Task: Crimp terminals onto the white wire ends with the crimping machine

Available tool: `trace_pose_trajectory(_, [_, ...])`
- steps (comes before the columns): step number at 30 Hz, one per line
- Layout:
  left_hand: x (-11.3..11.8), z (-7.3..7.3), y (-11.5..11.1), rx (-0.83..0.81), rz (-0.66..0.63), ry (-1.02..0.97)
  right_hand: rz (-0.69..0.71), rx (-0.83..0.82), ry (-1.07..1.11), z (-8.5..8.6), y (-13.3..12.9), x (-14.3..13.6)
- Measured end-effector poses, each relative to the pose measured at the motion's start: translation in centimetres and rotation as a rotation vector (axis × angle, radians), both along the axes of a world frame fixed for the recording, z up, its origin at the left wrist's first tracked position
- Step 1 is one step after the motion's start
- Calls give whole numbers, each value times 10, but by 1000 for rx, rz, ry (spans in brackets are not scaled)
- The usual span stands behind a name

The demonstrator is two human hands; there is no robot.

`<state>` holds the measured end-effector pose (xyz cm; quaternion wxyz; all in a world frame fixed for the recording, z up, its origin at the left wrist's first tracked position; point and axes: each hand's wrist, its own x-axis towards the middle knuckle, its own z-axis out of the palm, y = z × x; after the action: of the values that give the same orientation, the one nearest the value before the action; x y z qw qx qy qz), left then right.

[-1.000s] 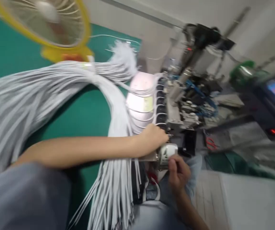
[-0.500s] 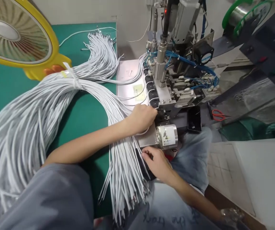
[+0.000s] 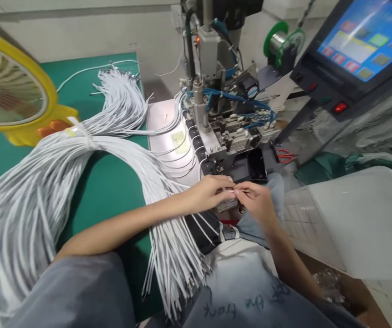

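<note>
- The left hand (image 3: 206, 193) and right hand (image 3: 254, 200) meet at the desk's near edge, fingers (image 3: 241, 192) of both pinched shut on the end of one thin white cable (image 3: 230, 191) held between them.
- That cable end sits just in front of the machine (image 3: 216, 132), over what looks like a small metal part, though the hands hide most of it.
- Several cables already curve from the plate (image 3: 158, 120) into the row of black clamps (image 3: 199, 148) on the machine's left side, so part of the loading looks done.
- Far more remains: a tied bundle (image 3: 79, 155) sweeps from the desk's left edge across the green mat (image 3: 114, 182), its loose ends hanging over the near edge by the person's lap.
- A yellow fan (image 3: 11, 91) stands at the far left corner; a screen (image 3: 363, 36) is at the right.
</note>
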<state>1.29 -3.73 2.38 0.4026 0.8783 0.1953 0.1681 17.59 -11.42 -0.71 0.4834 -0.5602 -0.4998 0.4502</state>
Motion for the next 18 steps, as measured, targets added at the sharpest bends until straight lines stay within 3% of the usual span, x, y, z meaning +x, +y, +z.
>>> trace_pose_trajectory(2, [-2,1,6,-8,91,-90,-64,0,209,2,12,0])
trace_pose_trajectory(6, [-6,7,12,-178,217,-176,-30,-6,461,4,31,-9])
trace_pose_trajectory(8, [-7,10,13,-219,245,-193,-24,33,422,4,37,-14])
trace_pose_trajectory(13, [-7,10,18,-120,231,-167,-86,228,193,4,48,-18])
trace_pose_trajectory(18, [-8,2,22,-182,241,-195,-58,207,125,7,52,-13])
